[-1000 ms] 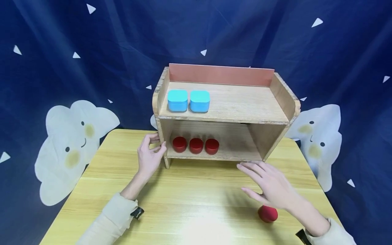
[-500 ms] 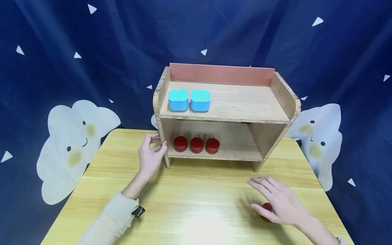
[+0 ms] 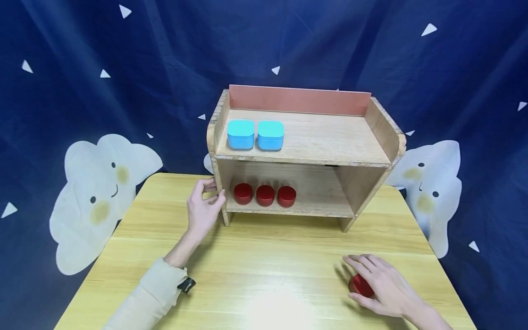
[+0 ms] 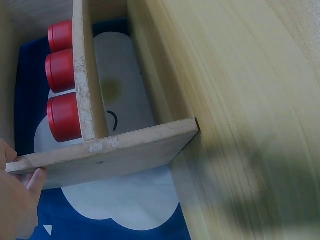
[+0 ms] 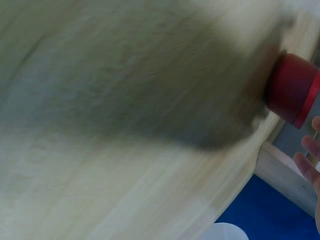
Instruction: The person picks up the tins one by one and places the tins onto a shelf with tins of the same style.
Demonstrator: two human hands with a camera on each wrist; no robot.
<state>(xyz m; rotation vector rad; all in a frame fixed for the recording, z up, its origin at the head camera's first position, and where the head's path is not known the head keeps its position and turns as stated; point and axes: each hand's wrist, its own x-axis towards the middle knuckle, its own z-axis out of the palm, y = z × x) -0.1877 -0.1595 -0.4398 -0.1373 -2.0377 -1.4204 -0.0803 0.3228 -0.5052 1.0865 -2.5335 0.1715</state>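
Note:
A wooden two-tier shelf (image 3: pixel 321 137) stands at the back of the table. My left hand (image 3: pixel 203 207) grips its left side panel, thumb on the front edge; the left wrist view shows that panel (image 4: pixel 125 150) with my left hand (image 4: pixel 17 200) at its end. Three red round tins (image 3: pixel 265 195) sit in a row on the lower tier, also seen as red tins (image 4: pixel 62 70) from the wrist. Two light blue boxes (image 3: pixel 255 134) stand on the top tier at the left. A loose red tin (image 3: pixel 360 285) lies at the table's front right. My right hand (image 3: pixel 377 286) arches over it, thumb and fingers curled round it. The blurred right wrist view shows the red tin (image 5: pixel 292 92) beside my fingertips (image 5: pixel 306 162).
The yellow wooden table (image 3: pixel 264 256) spreads out in front of the shelf. A dark blue curtain (image 3: pixel 123 68) with white cloud figures (image 3: pixel 99 192) hangs behind it. The right parts of both shelf tiers hold nothing.
My right hand has drawn back from the front of the shelf, down to the front right, and closed over the loose red tin. My left hand has stayed on the shelf's side panel.

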